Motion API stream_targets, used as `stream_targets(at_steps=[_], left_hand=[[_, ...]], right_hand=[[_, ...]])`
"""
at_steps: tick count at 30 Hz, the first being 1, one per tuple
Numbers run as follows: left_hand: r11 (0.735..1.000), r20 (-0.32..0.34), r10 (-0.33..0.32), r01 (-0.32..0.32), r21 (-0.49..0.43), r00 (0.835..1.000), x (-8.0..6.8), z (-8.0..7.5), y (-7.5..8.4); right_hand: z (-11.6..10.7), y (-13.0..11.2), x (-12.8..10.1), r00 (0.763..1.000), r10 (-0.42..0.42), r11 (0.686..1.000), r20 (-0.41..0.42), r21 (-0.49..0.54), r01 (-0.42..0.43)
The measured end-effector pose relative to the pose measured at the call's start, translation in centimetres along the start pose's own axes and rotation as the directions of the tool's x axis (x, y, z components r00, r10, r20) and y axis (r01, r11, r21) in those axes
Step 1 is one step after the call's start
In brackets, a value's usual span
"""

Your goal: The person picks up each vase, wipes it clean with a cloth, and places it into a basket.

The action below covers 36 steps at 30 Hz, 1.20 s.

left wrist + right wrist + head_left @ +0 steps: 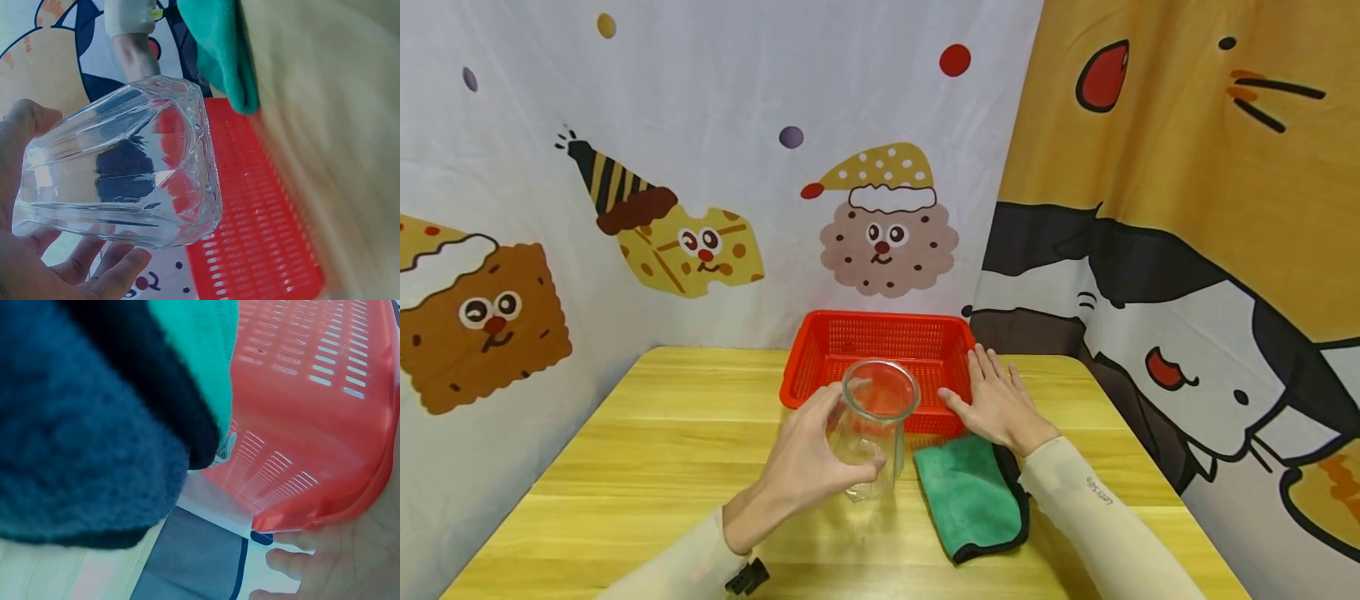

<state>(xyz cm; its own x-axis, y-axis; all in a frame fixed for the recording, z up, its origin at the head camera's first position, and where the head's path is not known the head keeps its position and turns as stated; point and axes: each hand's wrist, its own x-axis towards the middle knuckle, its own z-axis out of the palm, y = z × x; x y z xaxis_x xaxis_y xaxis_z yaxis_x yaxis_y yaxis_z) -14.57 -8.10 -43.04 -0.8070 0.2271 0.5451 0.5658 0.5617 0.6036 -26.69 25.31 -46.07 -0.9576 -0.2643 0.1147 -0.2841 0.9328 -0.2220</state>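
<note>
Glass tumbler point(874, 433) is gripped by curled left hand point(808, 467) before red basket point(880, 337). Basket's near right corner is touched by flat, open right hand point(1000, 404); green cloth point(973, 496) lies just beside on table point(647, 442).

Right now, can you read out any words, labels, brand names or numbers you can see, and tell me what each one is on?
Small dark print on the right sleeve, head view: there is lettering, but it is too small and tilted to read for certain.
Glass held by the left hand: no text.
Red basket, green cloth, cartoon backdrop: pictures only, no words or numbers.
</note>
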Motion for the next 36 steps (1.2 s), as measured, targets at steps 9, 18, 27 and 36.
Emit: stream_targets(at_steps=[9, 18, 27, 36], left_hand=[[0.999, -0.017, 0.018, -0.017, 0.045, 1.0, 1.8, -1.3, 0.4], [0.995, -0.056, 0.057, -0.052, 0.09, 0.997, 4.4, -2.5, 1.1], [0.988, -0.056, 0.041, -0.032, 0.149, 0.998, 7.1, -3.0, 1.5], [0.968, -0.02, 0.019, -0.014, 0.252, 1.0, 9.9, -2.5, 1.0]], right_hand=[[-0.1, 0.1, 0.0, 1.0, 0.003, 1.0, 0.022, 0.002, -0.003], [-0.1, 0.1, 0.1, 1.0, 0.0, 1.0, 0.021, -0.003, 0.0], [-0.2, 0.1, 0.2, 1.0, -0.004, 1.0, 0.014, -0.002, 0.004], [-0.1, 0.1, 0.1, 1.0, -0.001, 1.0, 0.017, -0.004, 0.001]])
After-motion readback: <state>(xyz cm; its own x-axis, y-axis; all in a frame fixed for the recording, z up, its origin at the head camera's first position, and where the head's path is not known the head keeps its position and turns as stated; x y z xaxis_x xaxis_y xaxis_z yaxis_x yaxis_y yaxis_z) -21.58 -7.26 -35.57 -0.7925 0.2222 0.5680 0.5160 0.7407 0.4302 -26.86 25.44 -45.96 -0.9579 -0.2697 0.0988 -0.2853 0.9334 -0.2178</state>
